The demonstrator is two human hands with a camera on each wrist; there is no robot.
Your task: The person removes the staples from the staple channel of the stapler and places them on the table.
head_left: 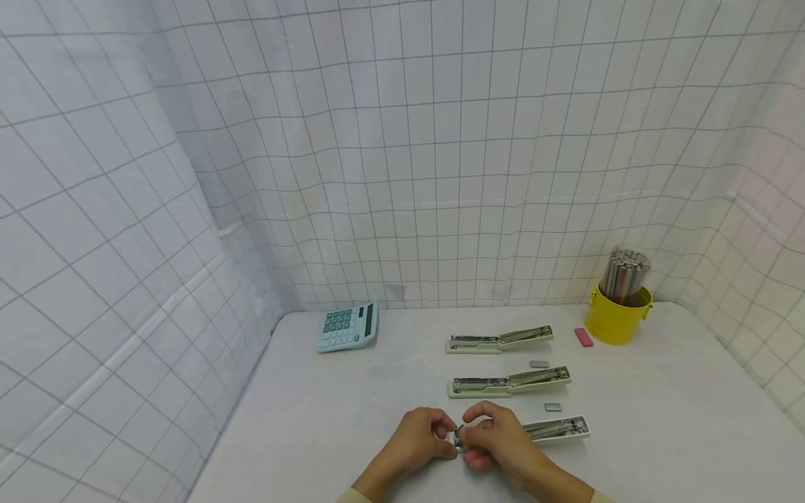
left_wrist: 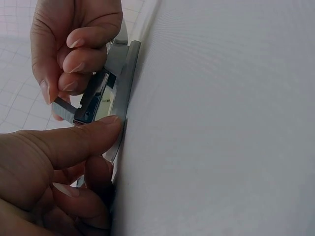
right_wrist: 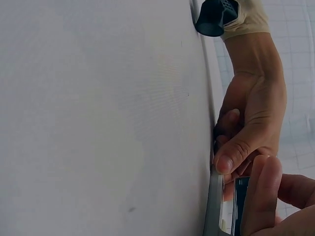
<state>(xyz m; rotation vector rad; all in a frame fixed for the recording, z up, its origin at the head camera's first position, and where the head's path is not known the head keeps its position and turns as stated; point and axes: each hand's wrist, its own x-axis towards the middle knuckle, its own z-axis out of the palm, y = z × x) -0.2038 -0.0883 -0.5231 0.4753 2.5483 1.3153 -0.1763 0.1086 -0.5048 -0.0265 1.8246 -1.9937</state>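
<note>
A white stapler (head_left: pixel 560 427) lies opened out flat on the table under both hands. My left hand (head_left: pixel 418 436) grips the base at its left end, thumb on top in the left wrist view. My right hand (head_left: pixel 499 436) pinches a small strip of staples (left_wrist: pixel 64 109) between thumb and finger. That strip slants up from the end of the dark staple channel (left_wrist: pixel 91 101), touching it. In the right wrist view, fingers hide most of the channel and the strip. Farther back lie two more opened staplers, a middle one (head_left: pixel 509 383) and a rear one (head_left: pixel 499 342).
Two loose staple strips, one nearer (head_left: pixel 553 406) and one farther (head_left: pixel 539 364), lie between the staplers. A pink eraser (head_left: pixel 583 337) is beside a yellow bucket (head_left: pixel 606 323) of pencils (head_left: pixel 622 276) at back right. At back left sits a blue calculator (head_left: pixel 347 327).
</note>
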